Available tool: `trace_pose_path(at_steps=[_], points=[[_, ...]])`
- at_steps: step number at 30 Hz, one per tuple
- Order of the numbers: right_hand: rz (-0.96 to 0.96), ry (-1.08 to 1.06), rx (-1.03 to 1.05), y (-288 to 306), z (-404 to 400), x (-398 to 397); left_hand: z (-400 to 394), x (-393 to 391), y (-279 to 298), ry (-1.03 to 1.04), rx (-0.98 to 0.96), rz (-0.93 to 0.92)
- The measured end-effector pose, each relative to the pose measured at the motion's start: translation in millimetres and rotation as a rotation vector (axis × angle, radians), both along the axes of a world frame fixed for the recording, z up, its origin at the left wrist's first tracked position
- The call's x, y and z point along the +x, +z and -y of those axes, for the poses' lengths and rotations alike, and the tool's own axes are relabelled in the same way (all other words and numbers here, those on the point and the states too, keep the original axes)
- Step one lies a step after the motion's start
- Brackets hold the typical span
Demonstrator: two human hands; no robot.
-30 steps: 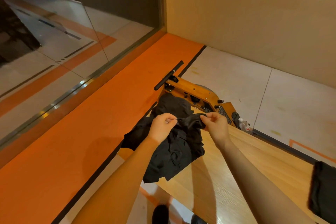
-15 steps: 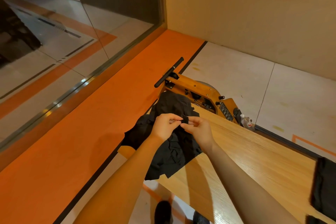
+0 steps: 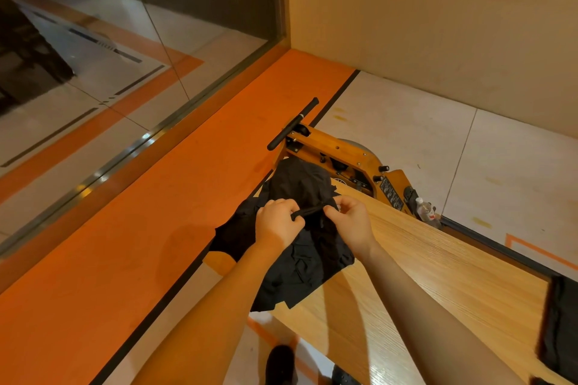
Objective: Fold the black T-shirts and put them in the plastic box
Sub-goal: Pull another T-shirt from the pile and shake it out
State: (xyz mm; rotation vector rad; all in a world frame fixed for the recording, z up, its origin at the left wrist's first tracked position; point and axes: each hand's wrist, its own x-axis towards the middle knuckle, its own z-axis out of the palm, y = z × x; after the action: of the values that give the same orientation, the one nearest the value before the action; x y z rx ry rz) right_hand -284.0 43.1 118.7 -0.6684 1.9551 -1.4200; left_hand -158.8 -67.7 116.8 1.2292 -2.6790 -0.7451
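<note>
An orange floor band (image 3: 162, 228) runs along a glass wall (image 3: 109, 78), with pale tiles beyond and a wooden machine with a black handle (image 3: 292, 123) past the far end of a light wooden desk (image 3: 438, 275). In the head view, a crumpled black T-shirt (image 3: 300, 262) lies over the desk's far left corner, partly hanging off the left edge. The left hand (image 3: 276, 223) and right hand (image 3: 350, 220) are close together above it, fingers curled and pinching a bunched strip of the fabric between them. Another dark cloth (image 3: 560, 325) rests at the desk's right edge. A small bottle (image 3: 425, 209) stands by the machine.
</note>
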Motion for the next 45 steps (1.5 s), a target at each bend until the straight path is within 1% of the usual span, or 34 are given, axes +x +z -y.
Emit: trace_pose_path(at_steps=[2,3,6,7,10,12,14,15,16,18,20,24,27,30,32,36,38,40,42,45], points=[[0.026,-0.026,-0.020,2,-1,-3,1,1,-1,0.042,-0.019,-0.002],[0.041,-0.037,-0.033,3,-1,-4,1,1,0,0.053,0.020,-0.042],[0.093,-0.088,-0.100,10,-1,-11,1,-2,5,0.034,0.291,-0.245],[0.111,-0.099,-0.118,13,-1,-15,0,-4,8,0.013,0.334,-0.290],[0.165,-0.090,-0.131,20,0,-24,1,-10,15,-0.010,0.344,-0.351],[0.159,-0.086,-0.104,19,-1,-27,0,-10,16,-0.034,0.352,-0.372],[0.115,-0.067,-0.049,12,-3,-28,1,-6,13,-0.081,0.406,-0.323],[0.089,-0.045,-0.010,7,-4,-29,2,-4,10,-0.115,0.415,-0.255],[0.064,-0.023,0.023,1,-6,-28,4,-2,5,-0.156,0.379,-0.155],[0.032,-0.019,0.074,-12,-10,-26,5,2,-5,-0.213,0.212,0.042],[0.043,-0.061,0.099,-21,-15,-23,6,7,-15,-0.187,0.106,0.109],[0.089,-0.174,0.114,-34,-27,-28,12,25,-29,-0.060,0.059,0.131],[0.092,-0.170,0.131,-39,-31,-33,17,33,-35,0.019,0.005,0.133],[0.063,-0.195,0.141,-39,-31,-34,20,34,-36,0.051,0.038,0.138],[0.041,-0.226,0.138,-38,-30,-35,22,33,-33,0.034,0.043,0.137],[0.013,-0.279,0.135,-41,-31,-43,29,31,-25,0.022,0.061,0.070],[0.010,-0.310,0.115,-40,-31,-47,33,31,-25,0.015,0.135,-0.001],[0.011,-0.343,0.102,-38,-30,-50,36,31,-24,-0.033,0.219,-0.044],[0.012,-0.348,0.105,-37,-30,-54,40,29,-22,-0.112,0.248,0.001],[0.008,-0.356,0.108,-40,-29,-61,47,29,-25,-0.206,0.240,0.054]])
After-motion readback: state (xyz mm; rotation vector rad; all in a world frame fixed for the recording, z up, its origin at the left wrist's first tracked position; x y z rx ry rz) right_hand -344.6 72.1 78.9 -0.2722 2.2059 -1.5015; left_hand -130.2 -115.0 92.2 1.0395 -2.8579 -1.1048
